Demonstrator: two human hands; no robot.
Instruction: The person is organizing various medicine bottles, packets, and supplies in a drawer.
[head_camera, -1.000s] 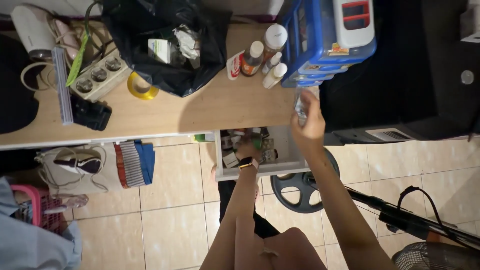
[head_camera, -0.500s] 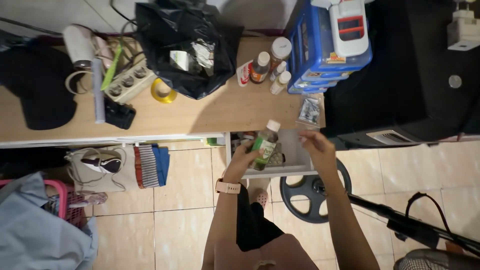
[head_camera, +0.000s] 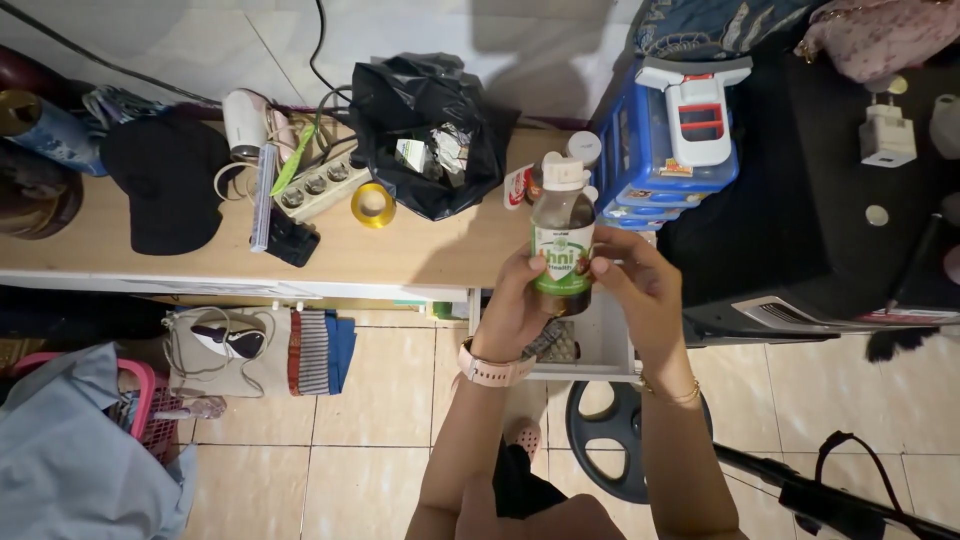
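Both hands hold one small bottle (head_camera: 562, 238) upright above the front edge of the wooden worktop (head_camera: 420, 255). The bottle is dark glass with a white cap and a green and white label. The left hand (head_camera: 515, 305) has its grip clamped on the bottle's lower left side, thumb across the label; a pale pink wristwatch (head_camera: 490, 370) sits on that wrist. The right hand (head_camera: 640, 290) is clamped on the lower right side, fingertips meeting the label, with a thin gold bracelet (head_camera: 672, 392) on its wrist.

Just behind the bottle's cap stand a few more small white-capped bottles (head_camera: 582, 150), touching or nearly touching a blue plastic case (head_camera: 665, 160) with a white latch. To the left lies a black plastic bag (head_camera: 430, 135) with packets showing in its mouth, then a yellow tape roll (head_camera: 372, 205), a white power strip (head_camera: 320, 187), a black cap (head_camera: 165, 185) and a white hair dryer (head_camera: 243, 120). An open white drawer (head_camera: 600, 345) lies under the hands, partly hidden by them. On the tiled floor (head_camera: 370, 400) below rests a black weight plate (head_camera: 605, 440), between the person's forearms.
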